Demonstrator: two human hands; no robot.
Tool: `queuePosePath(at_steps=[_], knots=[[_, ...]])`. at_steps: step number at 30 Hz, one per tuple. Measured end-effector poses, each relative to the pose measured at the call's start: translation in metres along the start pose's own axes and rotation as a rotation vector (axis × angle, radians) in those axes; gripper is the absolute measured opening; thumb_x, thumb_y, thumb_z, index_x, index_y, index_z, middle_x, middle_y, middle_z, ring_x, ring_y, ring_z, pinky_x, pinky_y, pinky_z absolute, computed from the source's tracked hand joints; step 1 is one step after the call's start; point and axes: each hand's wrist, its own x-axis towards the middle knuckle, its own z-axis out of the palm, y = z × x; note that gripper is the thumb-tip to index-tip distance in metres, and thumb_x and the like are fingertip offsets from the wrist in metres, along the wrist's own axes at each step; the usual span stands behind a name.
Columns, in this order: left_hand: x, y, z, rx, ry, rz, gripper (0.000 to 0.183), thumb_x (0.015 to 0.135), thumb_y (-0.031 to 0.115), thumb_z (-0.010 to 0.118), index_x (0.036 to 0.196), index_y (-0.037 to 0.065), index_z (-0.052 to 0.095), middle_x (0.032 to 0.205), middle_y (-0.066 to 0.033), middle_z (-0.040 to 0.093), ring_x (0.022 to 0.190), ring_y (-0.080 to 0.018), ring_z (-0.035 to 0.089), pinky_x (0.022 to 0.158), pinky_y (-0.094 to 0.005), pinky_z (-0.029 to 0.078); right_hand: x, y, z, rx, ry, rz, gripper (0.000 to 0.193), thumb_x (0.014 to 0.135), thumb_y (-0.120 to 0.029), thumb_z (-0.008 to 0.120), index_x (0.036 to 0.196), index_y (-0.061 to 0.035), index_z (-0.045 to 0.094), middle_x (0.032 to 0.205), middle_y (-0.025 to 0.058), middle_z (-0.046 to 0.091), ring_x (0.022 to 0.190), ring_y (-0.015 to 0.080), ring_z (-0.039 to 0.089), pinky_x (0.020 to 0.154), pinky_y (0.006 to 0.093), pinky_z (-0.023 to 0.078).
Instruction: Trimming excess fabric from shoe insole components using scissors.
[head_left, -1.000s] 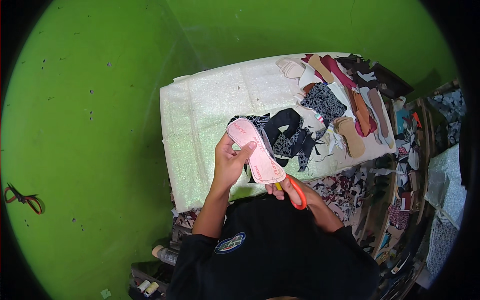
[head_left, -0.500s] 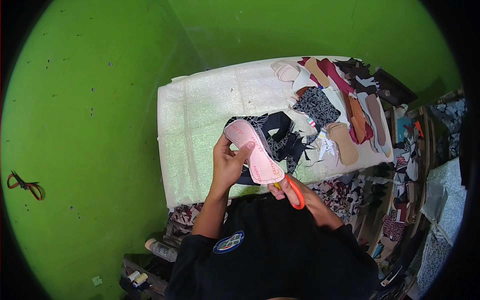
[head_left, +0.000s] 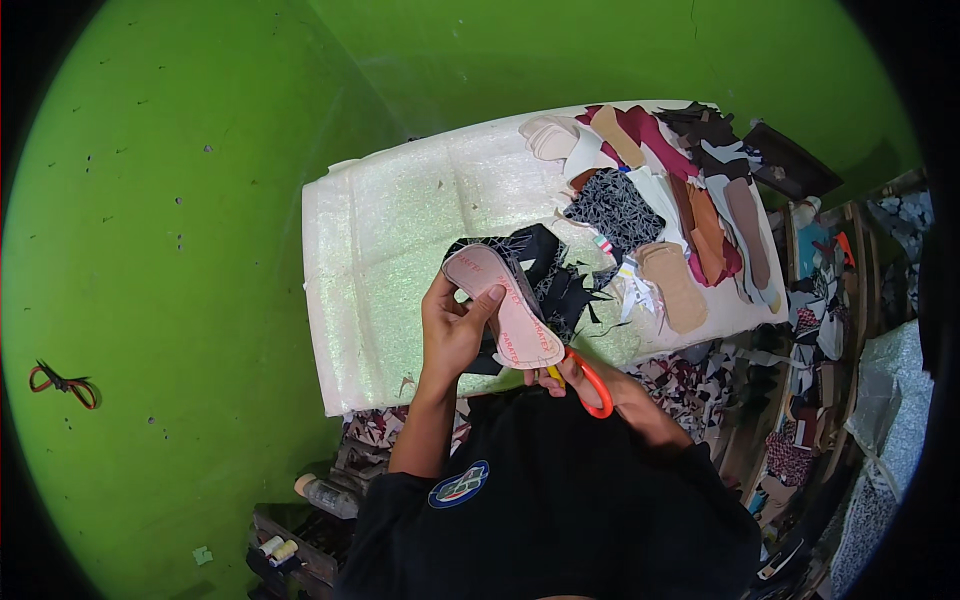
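Note:
My left hand (head_left: 452,328) grips a pale pink shoe insole (head_left: 514,322) by its edge, thumb on the upper face and the other fingers behind it. Red print and a drawn line along the border mark the insole. Scissors with orange handles (head_left: 598,390) sit in my right hand (head_left: 576,378), close under the insole's near end. Their blades are mostly hidden behind the insole. Black patterned fabric scraps (head_left: 548,262) lie on the table just beyond it.
The table (head_left: 385,240) has a shiny pale cover. Tan insole pieces (head_left: 672,287), a dark patterned cloth (head_left: 616,212) and maroon strips (head_left: 660,143) lie at its right. Shelves of scraps (head_left: 795,430) stand at the right. Thread spools (head_left: 284,551) sit at the lower left.
The whole view has shifted slightly. Both hands keep their holds; the insole has tilted a little and its face looks darker. The scissors remain at its near end.

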Motion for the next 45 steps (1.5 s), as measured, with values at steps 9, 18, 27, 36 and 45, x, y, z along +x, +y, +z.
queuePosePath(at_steps=[9,18,27,36,45], knots=[[0.002,-0.015,0.029,-0.039,0.053,0.008,0.03,0.079,-0.004,0.066,0.106,-0.001,0.053,0.096,-0.0104,0.062,0.071,-0.0154,0.063,0.05,-0.0252,0.053,-0.019,-0.002,-0.031,0.047,-0.024,0.104,0.076,0.075,-0.076,0.042,0.101,-0.005,0.046,0.076,-0.0009,0.04,0.059,0.0058,0.031,0.052,0.0181,0.03],[-0.005,-0.022,0.046,-0.022,0.107,0.016,0.031,0.08,-0.003,0.066,0.108,-0.001,0.054,0.097,-0.01,0.062,0.081,-0.0146,0.062,0.067,-0.0248,0.051,-0.037,-0.025,-0.054,-0.263,0.015,0.0,0.056,0.089,-0.054,0.049,0.097,0.001,0.052,0.075,0.0025,0.049,0.058,0.0062,0.044,0.051,0.0212,0.037],[-0.007,-0.036,0.04,-0.033,0.2,0.041,0.032,0.08,-0.004,0.065,0.109,-0.001,0.053,0.099,-0.0094,0.061,0.078,-0.0142,0.062,0.063,-0.0247,0.052,-0.069,0.001,-0.065,-0.273,0.118,0.051,0.027,0.079,-0.003,0.062,0.104,0.0022,0.055,0.07,0.0056,0.059,0.061,0.0086,0.055,0.056,0.0205,0.045],[0.003,-0.021,0.025,-0.204,0.196,0.044,0.032,0.081,-0.004,0.064,0.11,0.0,0.05,0.098,-0.0101,0.062,0.077,-0.0158,0.063,0.059,-0.0256,0.054,-0.088,0.0,-0.063,-0.405,0.395,0.084,0.031,0.083,-0.023,0.067,0.082,0.0026,0.05,0.061,0.0094,0.061,0.047,0.016,0.057,0.046,0.0277,0.045],[0.005,-0.009,0.029,-0.206,0.147,0.112,0.028,0.083,-0.003,0.061,0.108,0.0,0.048,0.092,-0.0098,0.064,0.071,-0.0154,0.064,0.056,-0.0268,0.054,-0.107,0.002,-0.056,-0.403,0.593,0.058,0.039,0.078,-0.028,0.074,0.082,0.0007,0.048,0.058,0.0039,0.055,0.05,0.0134,0.054,0.051,0.0256,0.044]])
